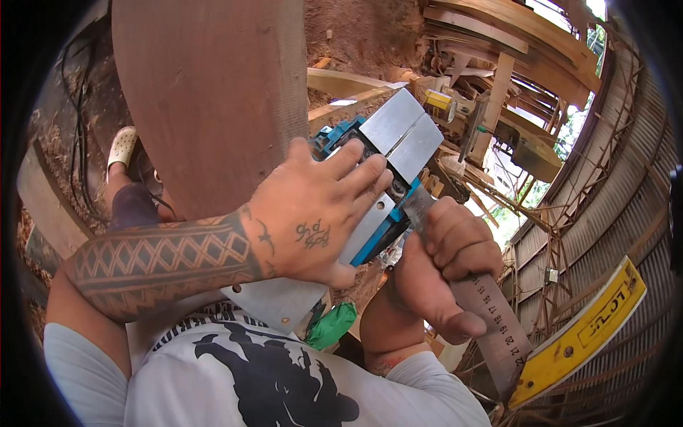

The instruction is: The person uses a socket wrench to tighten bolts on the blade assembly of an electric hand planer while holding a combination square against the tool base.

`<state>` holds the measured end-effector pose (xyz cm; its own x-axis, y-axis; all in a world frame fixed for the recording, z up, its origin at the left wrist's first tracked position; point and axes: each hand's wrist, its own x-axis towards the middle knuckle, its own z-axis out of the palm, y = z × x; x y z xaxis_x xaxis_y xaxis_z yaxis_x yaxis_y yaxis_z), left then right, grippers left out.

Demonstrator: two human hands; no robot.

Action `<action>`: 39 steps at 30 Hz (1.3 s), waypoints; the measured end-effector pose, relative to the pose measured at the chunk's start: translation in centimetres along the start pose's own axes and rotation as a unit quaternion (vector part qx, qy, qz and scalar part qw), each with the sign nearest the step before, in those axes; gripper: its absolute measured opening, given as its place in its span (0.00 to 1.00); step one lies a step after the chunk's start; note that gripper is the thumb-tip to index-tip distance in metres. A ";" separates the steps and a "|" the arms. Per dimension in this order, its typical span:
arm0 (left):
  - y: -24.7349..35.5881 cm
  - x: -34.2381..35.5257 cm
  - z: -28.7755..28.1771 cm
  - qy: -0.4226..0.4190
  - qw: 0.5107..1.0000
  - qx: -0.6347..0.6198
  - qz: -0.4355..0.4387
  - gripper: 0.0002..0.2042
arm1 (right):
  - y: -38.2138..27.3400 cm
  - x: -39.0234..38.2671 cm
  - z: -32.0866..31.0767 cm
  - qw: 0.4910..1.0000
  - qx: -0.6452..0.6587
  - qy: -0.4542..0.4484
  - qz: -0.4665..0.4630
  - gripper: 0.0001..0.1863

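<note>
A blue electric hand planer (404, 135) is turned so its silver sole plates face up, beside a wide brown board. My left hand (320, 213) lies across the middle of the planer, fingers stretched and spread, hiding part of its body. My right hand (452, 263) is closed around the steel blade of a try square (491, 309). The square's yellow handle (580, 334) points out to the lower right. The blade's far end touches or almost touches the planer near its cutter opening; exactly which, I cannot tell.
A broad brown board (213, 85) stretches away at the upper left. Another person's foot in a pale clog (122, 147) is beyond it, near dark cables (80, 135). Stacked timber (512, 43) fills the upper right, before a corrugated wall (612, 199). Green cloth or plastic (333, 325) lies below.
</note>
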<state>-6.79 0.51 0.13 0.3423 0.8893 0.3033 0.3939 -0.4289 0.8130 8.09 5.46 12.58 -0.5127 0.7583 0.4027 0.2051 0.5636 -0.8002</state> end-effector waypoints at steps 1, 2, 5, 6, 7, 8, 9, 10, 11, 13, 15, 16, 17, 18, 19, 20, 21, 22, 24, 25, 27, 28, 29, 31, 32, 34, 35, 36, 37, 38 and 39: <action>0.0 0.1 -0.1 -0.004 1.000 0.003 0.000 0.55 | 0.2 -0.1 0.1 1.000 -0.008 0.001 -0.003 0.43; 0.0 0.1 -0.1 -0.004 1.000 0.002 0.000 0.55 | 0.3 -0.1 0.2 1.000 -0.014 0.004 -0.003 0.43; 0.0 0.1 -0.1 -0.008 1.000 -0.002 -0.001 0.55 | 0.1 -0.2 0.7 1.000 -0.026 0.018 -0.004 0.43; 0.0 0.1 -0.2 -0.011 1.000 -0.002 0.000 0.56 | 0.0 -0.3 0.7 0.999 -0.022 0.028 -0.006 0.43; 0.1 0.0 -0.2 -0.013 1.000 -0.001 0.001 0.56 | -0.1 -0.3 0.8 0.999 -0.021 0.038 -0.008 0.43; 0.1 0.0 -0.2 -0.014 1.000 -0.002 0.000 0.56 | -0.2 -0.4 0.6 0.999 -0.019 0.042 -0.009 0.43; 0.0 0.0 -0.2 -0.011 1.000 -0.004 0.000 0.56 | -0.4 -0.4 0.6 0.999 -0.014 0.038 -0.009 0.42; 0.0 0.0 -0.2 -0.007 1.000 -0.006 0.000 0.56 | -0.7 -0.1 -0.3 0.999 -0.029 0.005 0.013 0.41; 0.0 0.0 -0.2 -0.006 1.000 -0.007 -0.001 0.56 | -1.1 0.3 -1.1 0.998 -0.044 -0.029 0.035 0.40; 0.0 -0.1 0.0 0.001 1.000 -0.002 -0.004 0.56 | -1.3 0.1 -1.0 0.990 -0.074 -0.094 0.078 0.39; -0.1 0.1 0.1 0.005 1.000 -0.006 0.002 0.55 | -1.1 -0.6 0.6 0.994 -0.075 0.013 0.075 0.45; -0.1 0.1 0.2 0.010 1.000 -0.011 0.006 0.55 | -1.0 -0.6 1.1 0.993 -0.075 0.047 0.075 0.47; -0.1 0.0 0.2 0.010 1.000 -0.012 0.005 0.55 | -0.7 -0.3 1.2 0.995 -0.085 0.029 0.049 0.44; 0.0 0.0 0.2 0.013 1.000 -0.009 0.005 0.54 | -0.5 -0.2 1.2 0.995 -0.096 0.011 0.023 0.41; 0.0 0.0 0.2 0.016 1.000 -0.006 0.004 0.53 | -0.4 -0.1 1.2 0.995 -0.095 0.010 0.023 0.41; 0.0 -0.1 0.3 0.017 1.000 -0.006 0.003 0.53 | -0.4 0.0 1.2 0.997 -0.077 -0.002 0.014 0.41; 0.0 -0.1 0.5 0.025 1.000 -0.003 0.003 0.53 | -0.3 0.1 1.2 0.998 -0.060 -0.013 0.006 0.41; 0.0 -0.1 0.5 0.033 0.999 0.001 0.003 0.53 | -0.3 0.2 0.7 0.998 -0.060 -0.015 0.006 0.41; -0.1 -0.2 0.5 0.027 1.000 0.001 0.001 0.52 | -0.1 0.2 -0.8 0.992 -0.090 -0.078 0.044 0.41; -0.2 -0.2 0.4 0.019 1.000 0.003 0.000 0.52 | 0.0 0.3 -1.2 0.988 -0.100 -0.099 0.056 0.41; -0.3 -0.3 0.8 0.030 1.000 0.007 -0.001 0.52 | 0.2 0.1 -1.4 0.991 -0.056 -0.094 0.078 0.42; -0.4 -0.2 1.0 0.038 0.999 0.011 0.003 0.52 | 0.1 0.0 -1.1 0.991 -0.042 -0.090 0.086 0.42; -0.2 -0.2 0.9 0.037 0.999 0.011 0.008 0.52 | -0.6 -0.1 0.2 0.996 -0.044 -0.039 0.074 0.40; 0.0 -0.1 0.7 0.036 0.999 0.018 0.011 0.52 | -1.1 -0.1 1.0 0.997 -0.046 0.010 0.063 0.37; 0.0 -0.1 0.6 0.036 0.999 0.016 0.010 0.52 | -0.9 -0.1 0.9 0.996 -0.064 -0.001 0.062 0.38; -0.1 -0.1 0.5 0.022 1.000 -0.002 0.002 0.52 | -0.4 -0.1 0.7 0.993 -0.098 -0.023 0.058 0.40; -0.2 0.0 0.6 0.023 1.000 -0.002 0.001 0.52 | 0.0 -0.1 0.5 0.991 -0.114 -0.034 0.056 0.41; -0.1 0.0 0.7 0.028 1.000 0.002 0.002 0.52 | 0.2 -0.1 0.4 0.989 -0.131 -0.045 0.054 0.42; -0.2 -0.1 0.8 0.033 0.999 0.007 0.004 0.52 | 0.1 -0.1 -0.1 0.989 -0.130 -0.045 0.054 0.42; -0.2 -0.1 0.8 0.034 0.999 0.006 0.003 0.52 | -0.2 0.2 -0.6 0.990 -0.104 -0.064 0.072 0.42; -0.3 -0.2 0.8 0.036 0.999 0.010 0.006 0.52 | -0.3 0.1 -0.6 0.990 -0.091 -0.074 0.080 0.42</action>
<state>-6.30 0.36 -0.55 0.2850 0.8931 0.3482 0.4069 -0.4416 0.7997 8.52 5.61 13.12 -0.5752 0.7941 0.1964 0.4332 0.4993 -0.7504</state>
